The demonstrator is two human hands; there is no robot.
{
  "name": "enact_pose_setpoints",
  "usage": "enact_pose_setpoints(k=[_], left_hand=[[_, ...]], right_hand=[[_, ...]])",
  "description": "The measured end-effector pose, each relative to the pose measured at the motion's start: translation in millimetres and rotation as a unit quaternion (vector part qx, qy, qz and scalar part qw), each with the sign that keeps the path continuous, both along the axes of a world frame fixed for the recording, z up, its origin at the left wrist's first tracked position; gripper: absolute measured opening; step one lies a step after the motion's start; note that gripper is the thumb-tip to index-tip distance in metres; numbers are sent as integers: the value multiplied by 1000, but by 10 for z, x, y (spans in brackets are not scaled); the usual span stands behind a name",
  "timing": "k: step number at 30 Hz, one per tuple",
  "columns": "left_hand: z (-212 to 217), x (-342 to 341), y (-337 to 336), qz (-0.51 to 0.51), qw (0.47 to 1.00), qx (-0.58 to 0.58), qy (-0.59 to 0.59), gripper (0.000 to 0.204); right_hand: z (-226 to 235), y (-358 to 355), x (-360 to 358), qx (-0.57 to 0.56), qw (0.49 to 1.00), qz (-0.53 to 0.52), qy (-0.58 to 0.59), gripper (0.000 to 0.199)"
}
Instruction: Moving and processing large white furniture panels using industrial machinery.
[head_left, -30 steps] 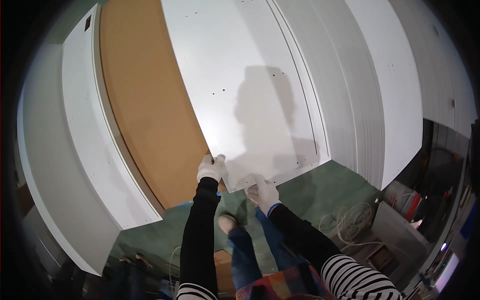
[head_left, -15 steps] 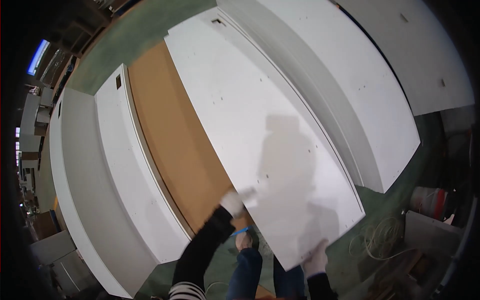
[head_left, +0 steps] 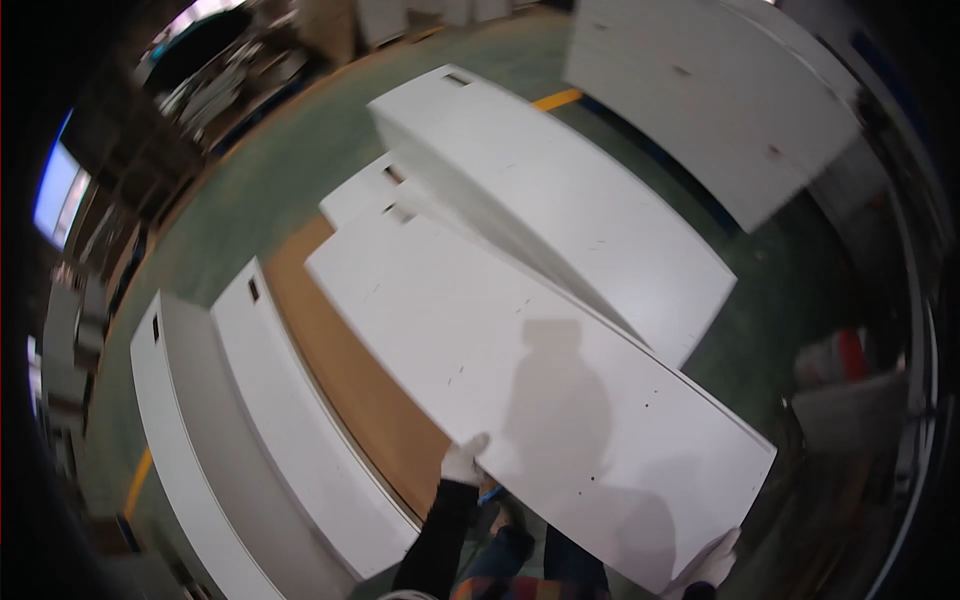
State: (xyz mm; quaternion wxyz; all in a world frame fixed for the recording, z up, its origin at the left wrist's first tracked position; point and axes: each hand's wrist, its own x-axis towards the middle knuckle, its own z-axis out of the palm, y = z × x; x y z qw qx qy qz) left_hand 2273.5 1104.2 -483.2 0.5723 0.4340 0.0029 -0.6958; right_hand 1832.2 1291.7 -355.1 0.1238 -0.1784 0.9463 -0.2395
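A large white panel [head_left: 450, 300] with small drilled holes and a rectangular cutout near its far end slants across the middle. My left hand [head_left: 463, 460], in a white glove, grips its left long edge, with the thumb on top. My right hand [head_left: 715, 562] holds the near right corner; its fingers are partly hidden by the board. Beneath the far end, part of another white panel [head_left: 350, 192] shows, also with a cutout. A brown board [head_left: 350, 375] lies to the left of the held panel.
On the left stand white L-shaped panels [head_left: 285, 385]. Another white panel structure [head_left: 560, 180] runs along the right, with a grey-white stack [head_left: 710, 100] beyond it. A bucket with a red band [head_left: 850, 355] is at the far right. Green floor [head_left: 340, 130] surrounds the pieces.
The held panel has slid toward me and to the right, uncovering the far end of another panel. My left hand has closed on its edge. The view has tilted farther up.
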Motion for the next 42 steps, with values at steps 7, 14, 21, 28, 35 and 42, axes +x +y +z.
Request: enact_pose_setpoints(k=[7,14,21,28,35,42], left_hand=[[1269,410,931,-205,978,32,27,54],[2290,570,-308,-17,996,-70,-44,65],[3245,-753,-1237,25,976,-205,-76,67],[4988,-2920,-2481,57,961,-256,-87,61],[6121,-4298,-4012,19,911,-336,-236,60],[6558,-6248,-6181,-184,848,-485,-112,65]], right_hand=[[1519,695,-759,-31,993,-98,55,85],[2026,289,-1243,-106,980,-159,49,78],[2091,-707,-2737,-221,960,-161,-50,86],[2377,-1651,-4467,-284,935,-176,-122,87],[2739,-2508,-5474,-478,820,-267,-169,78],[3065,-3241,-6906,-586,746,-302,-88,72]])
